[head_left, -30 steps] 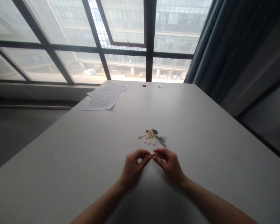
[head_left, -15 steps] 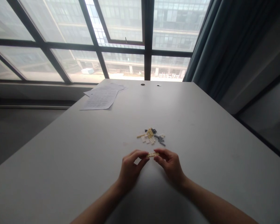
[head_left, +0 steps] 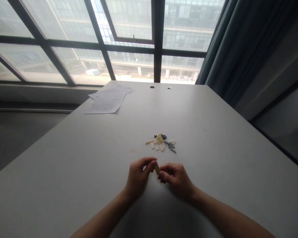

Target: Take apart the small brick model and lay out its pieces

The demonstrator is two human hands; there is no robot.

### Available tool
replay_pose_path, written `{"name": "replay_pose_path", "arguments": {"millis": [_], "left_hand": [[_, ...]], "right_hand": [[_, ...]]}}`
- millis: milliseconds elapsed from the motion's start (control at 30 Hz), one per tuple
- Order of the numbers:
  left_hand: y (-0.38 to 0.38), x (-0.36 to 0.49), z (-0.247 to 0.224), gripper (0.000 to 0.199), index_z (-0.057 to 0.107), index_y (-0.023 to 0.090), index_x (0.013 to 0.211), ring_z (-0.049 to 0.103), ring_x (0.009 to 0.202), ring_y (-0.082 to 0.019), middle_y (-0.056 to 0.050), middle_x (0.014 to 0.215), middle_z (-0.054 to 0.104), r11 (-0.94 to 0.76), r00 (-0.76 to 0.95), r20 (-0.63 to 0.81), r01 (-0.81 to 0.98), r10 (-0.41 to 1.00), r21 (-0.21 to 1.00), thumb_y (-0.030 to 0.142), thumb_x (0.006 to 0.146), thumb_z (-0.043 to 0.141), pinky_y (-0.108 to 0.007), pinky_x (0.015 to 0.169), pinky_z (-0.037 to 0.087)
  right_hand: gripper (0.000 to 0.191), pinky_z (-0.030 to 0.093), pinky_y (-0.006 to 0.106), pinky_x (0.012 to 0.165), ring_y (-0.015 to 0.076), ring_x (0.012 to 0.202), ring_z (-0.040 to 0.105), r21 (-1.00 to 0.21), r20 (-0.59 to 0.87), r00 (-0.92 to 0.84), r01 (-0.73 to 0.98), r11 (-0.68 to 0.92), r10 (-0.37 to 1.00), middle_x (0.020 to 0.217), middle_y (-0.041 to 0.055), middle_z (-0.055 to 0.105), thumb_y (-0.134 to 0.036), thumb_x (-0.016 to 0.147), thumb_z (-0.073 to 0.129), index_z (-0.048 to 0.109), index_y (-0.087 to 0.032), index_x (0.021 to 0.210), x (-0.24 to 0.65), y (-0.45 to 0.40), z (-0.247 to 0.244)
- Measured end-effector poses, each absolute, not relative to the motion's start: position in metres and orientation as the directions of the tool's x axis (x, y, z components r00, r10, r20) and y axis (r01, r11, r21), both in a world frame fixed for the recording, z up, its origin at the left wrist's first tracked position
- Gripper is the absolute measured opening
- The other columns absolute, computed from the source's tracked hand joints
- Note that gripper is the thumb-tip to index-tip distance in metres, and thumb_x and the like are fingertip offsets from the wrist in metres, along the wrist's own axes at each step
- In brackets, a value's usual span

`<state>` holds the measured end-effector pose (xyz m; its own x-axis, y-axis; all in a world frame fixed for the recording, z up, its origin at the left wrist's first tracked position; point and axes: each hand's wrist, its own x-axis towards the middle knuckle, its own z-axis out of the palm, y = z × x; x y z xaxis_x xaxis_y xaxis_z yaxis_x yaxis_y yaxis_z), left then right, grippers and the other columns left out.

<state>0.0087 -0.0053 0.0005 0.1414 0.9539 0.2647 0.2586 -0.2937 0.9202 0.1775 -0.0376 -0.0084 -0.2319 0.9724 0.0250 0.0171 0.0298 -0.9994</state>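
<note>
A small tan toy building brick piece [head_left: 157, 168] is held between my two hands, tilted steeply. My left hand [head_left: 139, 173] pinches its upper end between thumb and fingers. At the lower end, the thumb and fingers of my right hand [head_left: 176, 177] are closed on the same piece. Just beyond my hands, a loose pile of building bricks [head_left: 160, 140] lies on the white table [head_left: 89, 175]. Tan and white bricks are in its middle and left, dark ones at the back, and grey bricks [head_left: 171, 146] on the right.
Printed sheets of paper [head_left: 106, 101] overlap near the table's far left edge. Two round holes, one of them a dark hole [head_left: 152, 87], are set near the back edge. Behind stand windows [head_left: 131, 62], and a dark curtain [head_left: 221, 56] hangs on the right.
The brick piece has turned from lying nearly level to steeply tilted. My right hand has moved slightly down and left with its end. The view has shifted slightly.
</note>
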Motion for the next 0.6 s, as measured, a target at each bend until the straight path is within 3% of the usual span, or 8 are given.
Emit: {"name": "replay_pose_path", "arguments": {"millis": [167,300,467,600], "left_hand": [[-0.008,0.007,0.002,0.014,0.070,0.017,0.084,0.061,0.051,-0.011,0.001,0.057,0.067,-0.380,0.198,0.337,0.255,0.921,0.889,0.028,0.083,0.062,-0.021,0.055,0.050],[-0.012,0.010,0.000,0.006,0.070,0.019,0.081,0.066,0.065,-0.014,-0.004,0.074,0.072,-0.511,0.346,0.422,0.230,0.838,0.828,0.023,0.081,0.065,-0.023,0.064,0.052],[-0.014,0.012,-0.008,0.007,0.069,0.019,0.081,0.065,0.066,-0.013,-0.004,0.075,0.070,-0.567,0.450,0.427,0.240,0.784,0.788,0.021,0.084,0.062,-0.023,0.065,0.051],[-0.012,0.011,-0.011,0.010,0.068,0.019,0.079,0.064,0.066,-0.014,-0.005,0.074,0.070,-0.592,0.454,0.438,0.284,0.776,0.754,0.024,0.085,0.061,-0.025,0.067,0.051]], "right_hand": [[0.022,0.049,0.024,0.051,0.0122,0.053,0.059,-0.994,-0.014,-0.145,-0.109,-0.030,0.989,0.063,0.0016,0.066,-0.034,0.080,0.066,0.069,-0.015,0.090,0.179,-0.033,-0.013],[0.019,0.054,0.029,0.067,0.0152,0.068,0.065,-0.984,0.079,0.005,-0.158,0.078,0.997,0.077,0.0033,0.070,-0.031,0.079,0.067,0.069,-0.018,0.093,0.182,-0.027,-0.011],[0.014,0.055,0.033,0.077,0.0178,0.081,0.067,-0.976,0.130,0.020,-0.173,0.132,0.991,0.088,0.0048,0.072,-0.029,0.079,0.067,0.069,-0.020,0.090,0.182,-0.026,-0.009],[0.017,0.056,0.032,0.069,0.0175,0.075,0.066,-0.975,0.104,0.022,-0.193,0.107,0.994,0.083,0.0044,0.071,-0.031,0.077,0.069,0.066,-0.019,0.089,0.181,-0.028,-0.009]]}}
